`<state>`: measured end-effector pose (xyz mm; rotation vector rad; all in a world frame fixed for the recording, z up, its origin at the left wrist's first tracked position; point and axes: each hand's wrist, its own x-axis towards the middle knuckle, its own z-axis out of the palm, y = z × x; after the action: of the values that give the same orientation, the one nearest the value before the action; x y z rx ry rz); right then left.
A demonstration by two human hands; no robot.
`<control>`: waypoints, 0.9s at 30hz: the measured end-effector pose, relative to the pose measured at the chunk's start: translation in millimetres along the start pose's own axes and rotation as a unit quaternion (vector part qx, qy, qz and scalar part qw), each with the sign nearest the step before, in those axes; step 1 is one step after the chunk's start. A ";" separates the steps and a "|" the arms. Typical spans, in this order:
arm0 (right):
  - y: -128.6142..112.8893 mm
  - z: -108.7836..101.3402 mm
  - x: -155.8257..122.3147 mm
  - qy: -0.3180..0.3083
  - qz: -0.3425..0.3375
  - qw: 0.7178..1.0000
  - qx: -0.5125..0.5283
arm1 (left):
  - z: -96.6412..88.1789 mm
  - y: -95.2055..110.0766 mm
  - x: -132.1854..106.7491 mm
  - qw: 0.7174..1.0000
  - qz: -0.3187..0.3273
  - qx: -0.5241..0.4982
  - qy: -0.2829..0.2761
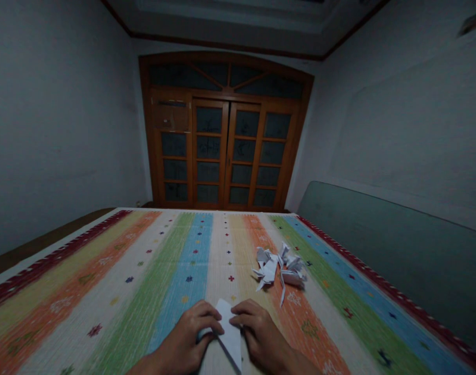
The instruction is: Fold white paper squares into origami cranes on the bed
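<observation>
A small folded piece of white paper [230, 338], narrow and pointed toward me, lies between my two hands at the front of the table. My left hand [194, 329] grips its left edge, with the fingers bent and the tips on the paper. From the other side my right hand [260, 329] holds the right edge, fingers curled over it. Both thumbs are partly hidden. Farther off to the right sits a loose cluster of folded white paper figures [280, 268] with thin pointed parts.
A striped, multicoloured cloth [144, 291] covers the table. Along the right side stands a pale green panel [378, 250]. Wooden doors with glass panes [228, 151] are in the far wall.
</observation>
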<state>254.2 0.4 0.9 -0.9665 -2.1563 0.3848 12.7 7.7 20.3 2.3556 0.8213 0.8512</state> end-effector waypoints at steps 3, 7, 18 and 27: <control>-11.8 -7.0 2.0 -0.046 0.010 0.999 -0.020 | 0.8 -1.9 -1.8 0.999 0.031 0.037 0.001; -20.7 -9.7 1.3 -0.154 0.060 0.985 -0.041 | 1.1 -3.9 -5.7 0.994 0.065 0.091 0.004; -16.7 -15.1 3.5 -0.226 0.045 0.972 -0.052 | -2.7 6.6 -0.4 0.987 0.067 0.148 -0.011; -1.5 -14.7 -0.4 -0.073 0.012 0.996 -0.053 | 4.4 -4.2 -4.7 0.986 0.070 0.148 0.009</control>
<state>264.3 -1.3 11.6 -1.0518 -2.3181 0.3661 11.2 6.3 12.8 2.6961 0.8487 0.8577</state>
